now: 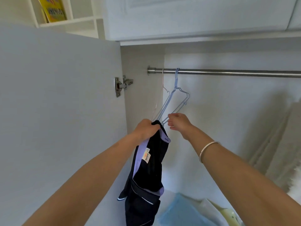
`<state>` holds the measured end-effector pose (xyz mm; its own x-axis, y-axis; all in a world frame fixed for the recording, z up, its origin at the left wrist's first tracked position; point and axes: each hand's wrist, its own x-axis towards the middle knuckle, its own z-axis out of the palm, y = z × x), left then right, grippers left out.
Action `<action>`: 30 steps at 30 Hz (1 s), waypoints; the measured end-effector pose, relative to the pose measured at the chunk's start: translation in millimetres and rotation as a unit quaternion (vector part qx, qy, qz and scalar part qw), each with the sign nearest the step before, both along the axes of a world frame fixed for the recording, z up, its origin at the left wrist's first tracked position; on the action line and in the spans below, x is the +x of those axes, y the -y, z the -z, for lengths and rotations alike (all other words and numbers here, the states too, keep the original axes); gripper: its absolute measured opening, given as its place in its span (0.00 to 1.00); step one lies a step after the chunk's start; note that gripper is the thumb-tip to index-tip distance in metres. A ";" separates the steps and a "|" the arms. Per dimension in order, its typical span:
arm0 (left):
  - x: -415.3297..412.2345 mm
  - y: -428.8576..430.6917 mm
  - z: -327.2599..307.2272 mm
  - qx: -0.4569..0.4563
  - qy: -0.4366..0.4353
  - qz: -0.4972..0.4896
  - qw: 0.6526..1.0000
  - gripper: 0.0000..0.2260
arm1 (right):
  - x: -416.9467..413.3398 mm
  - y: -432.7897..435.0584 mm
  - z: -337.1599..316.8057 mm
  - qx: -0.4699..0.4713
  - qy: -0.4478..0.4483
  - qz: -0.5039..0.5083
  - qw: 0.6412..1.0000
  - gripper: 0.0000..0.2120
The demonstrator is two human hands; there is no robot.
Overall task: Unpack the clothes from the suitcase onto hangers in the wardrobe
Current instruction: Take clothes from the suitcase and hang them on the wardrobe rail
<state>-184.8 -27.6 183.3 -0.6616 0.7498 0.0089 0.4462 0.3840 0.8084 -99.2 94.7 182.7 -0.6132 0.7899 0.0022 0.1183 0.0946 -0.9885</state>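
Left hand point(146, 128): fingers clenched on top edge of dark garment point(151, 168), which dangles well below rail point(228, 73). Right hand point(179, 123): fingers pinch bottom of blue hanger point(177, 98), hooked near rail's left end.

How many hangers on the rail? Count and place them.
3. A pale pink hanger nearest the rail's left end; two blue hangers overlapping just right of it. Another may be hidden.

The hangers point(176, 80) are hanging at the rail's point(228, 73) left end, the door point(57, 103) is standing left of the rail, and the garment point(151, 168) is dangling below it.
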 end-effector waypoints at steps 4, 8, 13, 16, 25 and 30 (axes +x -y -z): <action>-20.1 -4.8 -4.4 0.006 0.025 0.022 0.999 0.14 | -30.8 -4.0 -0.7 -0.058 -0.017 0.035 0.998 0.18; -34.5 -10.2 -9.9 -0.029 0.032 0.074 0.996 0.09 | -59.8 -10.9 -2.6 -0.072 0.005 0.061 0.996 0.14; -37.7 -16.8 -7.9 -0.059 0.030 0.113 0.991 0.07 | -75.3 -16.5 0.2 0.043 0.066 0.102 0.992 0.06; -36.6 -21.1 -4.6 -0.072 0.026 0.132 0.988 0.07 | -72.1 -18.0 1.8 0.121 0.103 0.120 0.980 0.09; -17.4 -40.6 -8.7 -0.060 0.011 0.197 0.979 0.10 | -23.7 -38.5 -8.8 0.046 0.026 0.170 0.984 0.14; 14.1 -61.4 -10.0 -0.048 -0.013 0.220 0.974 0.11 | 36.4 -51.9 -16.5 0.035 0.028 0.197 0.979 0.15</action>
<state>-170.7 33.8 193.3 -0.2756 0.9593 -0.0622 0.6048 0.2233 0.7644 -62.8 146.6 199.2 -0.2618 0.9643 0.0395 0.2140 0.0979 -0.9719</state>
